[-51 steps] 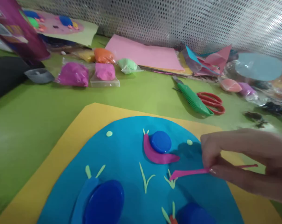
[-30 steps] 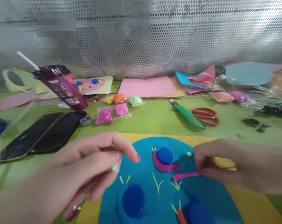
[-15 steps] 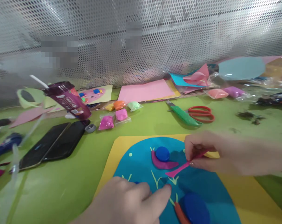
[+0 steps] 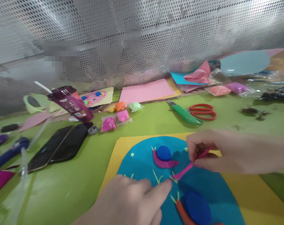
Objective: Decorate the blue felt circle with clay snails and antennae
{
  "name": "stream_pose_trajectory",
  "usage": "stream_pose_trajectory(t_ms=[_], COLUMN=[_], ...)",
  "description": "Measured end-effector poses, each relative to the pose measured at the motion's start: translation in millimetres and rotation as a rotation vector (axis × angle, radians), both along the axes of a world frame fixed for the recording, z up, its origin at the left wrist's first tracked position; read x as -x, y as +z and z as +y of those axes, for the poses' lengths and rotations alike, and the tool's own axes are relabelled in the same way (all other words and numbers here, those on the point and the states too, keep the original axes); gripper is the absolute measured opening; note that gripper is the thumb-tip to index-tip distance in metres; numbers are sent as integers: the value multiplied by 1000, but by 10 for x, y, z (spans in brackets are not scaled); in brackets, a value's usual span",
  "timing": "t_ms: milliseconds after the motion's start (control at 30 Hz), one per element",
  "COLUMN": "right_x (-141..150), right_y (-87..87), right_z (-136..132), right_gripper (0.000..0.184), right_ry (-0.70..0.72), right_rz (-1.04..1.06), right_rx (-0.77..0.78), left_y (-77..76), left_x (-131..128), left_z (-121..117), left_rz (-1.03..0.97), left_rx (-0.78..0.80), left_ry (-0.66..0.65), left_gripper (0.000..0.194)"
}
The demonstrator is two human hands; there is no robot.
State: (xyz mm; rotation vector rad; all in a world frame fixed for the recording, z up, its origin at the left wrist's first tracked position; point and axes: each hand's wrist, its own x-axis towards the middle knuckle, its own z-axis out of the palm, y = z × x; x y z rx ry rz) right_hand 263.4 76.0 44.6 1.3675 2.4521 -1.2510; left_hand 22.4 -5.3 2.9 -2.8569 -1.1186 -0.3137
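Tool [image 4: 186, 169], pink and slim, is pinched between thumb and fingers of the right hand [image 4: 214, 140], its flared tip brought to a pale-green tuft [image 4: 175, 180] on the blue disc [image 4: 212, 190]; the left hand [image 4: 134, 200] is held with its index finger stretched out to the tuft's left side, the other fingers bent; whether anything is gripped beneath them cannot be told; a magenta snail [image 4: 164, 163] is seen beyond the tuft, an orange snail [image 4: 182, 212] nearer; the disc is backed by a yellow sheet [image 4: 256, 190].
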Motion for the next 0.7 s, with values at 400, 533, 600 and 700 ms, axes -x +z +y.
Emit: stream_pose_trajectory(t_ms=[400, 533, 600, 700], right_x=[-1, -2, -5, -9], right_y=[-55, -63, -66, -76], right_z=[-6, -6, -11, -21], right_gripper=[13, 15, 16, 16], right_ry=[-11, 18, 26, 10], right_rz=[-1, -10, -2, 15], right_rx=[-24, -40, -43, -55], left_y=[-47, -48, -46, -45], left_x=[35, 23, 21, 26], left_z=[-1, -4, -4, -3], left_rz=[44, 37, 27, 18], left_rx=[5, -9, -11, -14], left_ry=[-29, -28, -29, -34], left_gripper=[46, 45, 45, 44])
